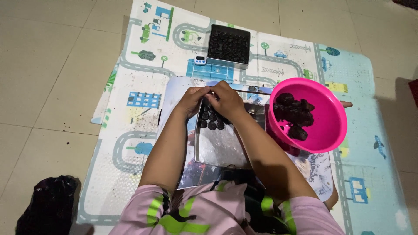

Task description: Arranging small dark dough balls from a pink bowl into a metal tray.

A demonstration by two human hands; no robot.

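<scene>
The left hand (191,101) and the right hand (226,101) are brought together, fingertips meeting over the far end of a shallow metal tray (222,150). Something small seems to be pinched between the fingertips, but whether the fingers are actually closed on a piece cannot be told, since the spot is hidden by the hands themselves.

Directly beneath the hands, at the far end of the metal tray, a few rows of small dark lumps (211,121) are laid side by side; the near part of the tray is bare and shiny. The tray is set on a printed sheet (320,176) that shows beyond its edges.

Just to the right of the metal tray, a bright pink bowl (331,126) is tilted toward the person, with a heap of dark material (294,115) lying inside it. Beyond the metal tray, well apart from it, a second tray (228,45) is seen, filled edge to edge with dark lumps, and a small white timer (200,60) lies just at that tray's left corner.

Everything rests on a play mat (139,87) printed with roads and cars. To the near left of the metal tray, off the mat on the tiled floor, a black bag (48,204) is lying.
</scene>
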